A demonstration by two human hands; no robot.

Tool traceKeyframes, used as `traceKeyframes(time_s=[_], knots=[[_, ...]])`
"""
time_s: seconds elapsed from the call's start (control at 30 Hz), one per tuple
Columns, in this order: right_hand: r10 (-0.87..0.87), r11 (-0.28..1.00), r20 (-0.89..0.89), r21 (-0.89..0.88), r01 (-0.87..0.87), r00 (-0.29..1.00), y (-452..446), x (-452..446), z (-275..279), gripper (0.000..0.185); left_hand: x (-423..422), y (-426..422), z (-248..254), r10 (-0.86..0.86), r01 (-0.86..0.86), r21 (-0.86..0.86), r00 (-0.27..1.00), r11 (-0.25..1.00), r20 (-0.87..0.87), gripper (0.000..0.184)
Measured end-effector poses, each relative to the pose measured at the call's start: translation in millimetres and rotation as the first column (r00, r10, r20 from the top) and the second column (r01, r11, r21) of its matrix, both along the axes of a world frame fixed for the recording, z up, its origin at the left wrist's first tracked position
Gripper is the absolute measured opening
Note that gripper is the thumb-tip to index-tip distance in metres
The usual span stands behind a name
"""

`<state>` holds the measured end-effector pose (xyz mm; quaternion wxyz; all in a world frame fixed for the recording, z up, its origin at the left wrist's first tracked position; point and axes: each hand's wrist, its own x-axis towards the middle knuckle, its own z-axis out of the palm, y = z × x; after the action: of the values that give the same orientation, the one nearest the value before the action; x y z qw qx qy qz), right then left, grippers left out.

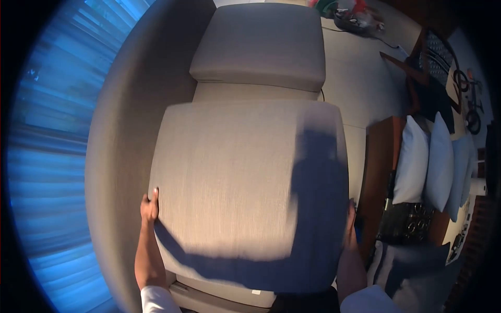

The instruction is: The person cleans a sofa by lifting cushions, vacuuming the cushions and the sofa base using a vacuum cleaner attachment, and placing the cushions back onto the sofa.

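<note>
A large grey-beige sofa cushion [229, 177] fills the middle of the view, raised over the sofa seat. My left hand [150, 205] grips its left edge, thumb on top and the fingers mostly hidden below. On the opposite edge, my right hand [352, 221] clasps the cushion from the side; most of its fingers are out of sight. A dark shadow falls across the cushion's right and near parts. Another seat cushion [261, 47] lies farther along the sofa, beside the long backrest [125, 130].
Blue sheer curtains [57, 156] hang at the left. To the right stands a wooden-framed piece [383, 161] with several pale pillows [412, 161]. A dark chair [430, 78], a bicycle [472, 99] and a basket of items [357, 21] are farther off on the tiled floor [352, 99].
</note>
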<state>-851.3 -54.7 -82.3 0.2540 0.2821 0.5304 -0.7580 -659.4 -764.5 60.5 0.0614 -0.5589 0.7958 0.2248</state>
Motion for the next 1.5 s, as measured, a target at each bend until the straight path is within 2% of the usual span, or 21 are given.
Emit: traceKeyframes(time_s=[0.13, 0.17, 0.27, 0.3, 0.33, 0.4, 0.43, 0.53, 0.57, 0.6, 0.67, 0.73, 0.83, 1.07, 1.13, 1.2, 1.27, 1.33, 1.4, 1.47, 1.5], knots=[[0.037, 0.995, -0.002, -0.093, -0.037, 0.999, -57.4, -80.4, -44.4, 0.072, -96.7, -52.0, -30.4, -0.096, 0.093, -0.049, 0.993, 0.994, -0.063, 0.113], [0.039, 0.989, 0.016, -0.14, -0.036, 0.999, -76.7, -111.8, -54.7, 0.072, -129.1, -70.4, -38.7, -0.125, 0.138, 0.046, 0.969, 0.989, -0.214, 0.107], [0.059, 0.978, 0.053, -0.205, -0.048, 0.997, -109.8, -154.6, -72.5, 0.073, -172.9, -28.7, -34.5, 0.02, -0.056, -0.183, 0.981, 0.981, -0.192, 0.092], [0.064, 0.979, 0.027, -0.196, -0.058, 0.998, -114.7, -154.8, -77.6, 0.074, -146.7, -46.5, -74.8, -0.072, 0.02, -0.401, 0.991, 0.916, -0.115, 0.09], [0.082, 0.983, -0.026, -0.162, -0.085, 0.996, -115.3, -146.2, -84.0, 0.075, -132.4, -14.4, -75.2, 0.041, -0.04, -0.452, 0.999, 0.891, -0.008, 0.091], [0.137, 0.988, -0.172, -0.051, -0.148, 0.975, -115.2, -128.2, -99.0, 0.08, -88.4, 37.1, -119.1, 0.398, -0.442, -0.277, 0.895, 0.853, -0.202, 0.103], [0.351, 0.936, -0.501, 0.196, -0.291, 0.791, -114.1, -120.6, -103.4, 0.067, -54.9, 51.4, -161.9, 0.48, -0.521, -0.144, 0.843, 0.841, -0.244, 0.107], [0.44, 0.833, -0.237, 0.468, -0.295, 0.866, -136.5, -137.7, -85.2, 0.068, -36.9, 85.9, -190.3, 0.672, -0.658, 0.162, 0.679, 0.736, -0.297, 0.115], [0.261, 0.955, -0.246, 0.207, -0.213, 0.934, -136.7, -145.2, -83.7, 0.067, -37.1, 90.1, -187.1, 0.762, -0.693, 0.318, 0.567, 0.647, -0.313, 0.118], [0.266, 0.953, -0.247, 0.21, -0.217, 0.932, -138.6, -151.4, -84.7, 0.067, -24.5, 80.9, -194.2, 0.765, -0.695, 0.321, 0.563, 0.643, -0.312, 0.118], [0.352, 0.863, -0.202, 0.448, -0.233, 0.914, -141.9, -163.1, -88.6, 0.063, 3.1, 57.5, -218.4, 0.754, -0.446, 0.633, 0.54, 0.632, -0.373, 0.113], [0.319, 0.896, -0.199, 0.382, -0.226, 0.927, -148.9, -155.1, -69.5, 0.062, 25.6, 57.8, -217.3, 0.695, -0.431, 0.578, 0.612, 0.693, -0.377, 0.102], [0.21, 0.94, -0.297, 0.325, -0.108, 0.932, -153.7, -161.4, -58.2, 0.061, 0.0, 78.5, -160.4, 0.81, -0.589, 0.603, 0.559, 0.538, -0.176, 0.087], [0.266, 0.816, -0.165, 0.563, -0.131, 0.95, -171.4, -187.1, -102.0, 0.051, 7.7, 49.5, -247.6, 0.706, -0.69, 0.502, 0.679, 0.521, 0.2, 0.083], [-0.1, 0.975, -0.312, 0.157, 0.155, 0.945, -131.9, -188.6, -182.9, 0.047, 56.6, 26.9, -286.7, 0.692, -0.224, 0.847, 0.69, 0.483, -0.212, 0.082], [0.285, 0.83, -0.31, 0.554, -0.071, 0.907, -153.4, -190.8, -101.7, 0.046, 61.4, 36.6, -272.5, 0.686, -0.211, 0.771, 0.63, 0.601, -0.363, 0.078], [0.187, 0.912, -0.363, 0.409, -0.024, 0.913, -169.5, -192.4, -61.9, 0.044, 49.2, 50.1, -259.2, 0.743, -0.405, 0.7, 0.613, 0.588, -0.269, 0.074], [0.212, 0.856, -0.295, 0.515, -0.032, 0.932, -173.1, -195.6, -84.7, 0.046, 40.6, 57.7, -241.4, 0.735, -0.399, 0.718, 0.638, 0.57, -0.23, 0.073], [0.469, 0.585, -0.377, 0.81, 0.039, 0.798, -164.9, -204.3, -135.7, 0.052, 26.4, 48.4, -254.3, 0.473, -0.376, 0.453, 0.873, 0.808, -0.119, 0.071], [0.491, 0.586, -0.301, 0.809, -0.054, 0.818, -153.8, -189.1, -117.7, 0.059, 77.4, 26.0, -278.3, 0.199, -0.203, 0.177, 0.979, 0.963, 0.038, 0.076], [0.503, 0.587, -0.249, 0.801, -0.115, 0.828, -151.9, -195.5, -104.6, 0.067, 45.3, 35.2, -277.6, 0.646, -0.586, 0.272, 0.705, 0.763, -0.292, 0.081]])
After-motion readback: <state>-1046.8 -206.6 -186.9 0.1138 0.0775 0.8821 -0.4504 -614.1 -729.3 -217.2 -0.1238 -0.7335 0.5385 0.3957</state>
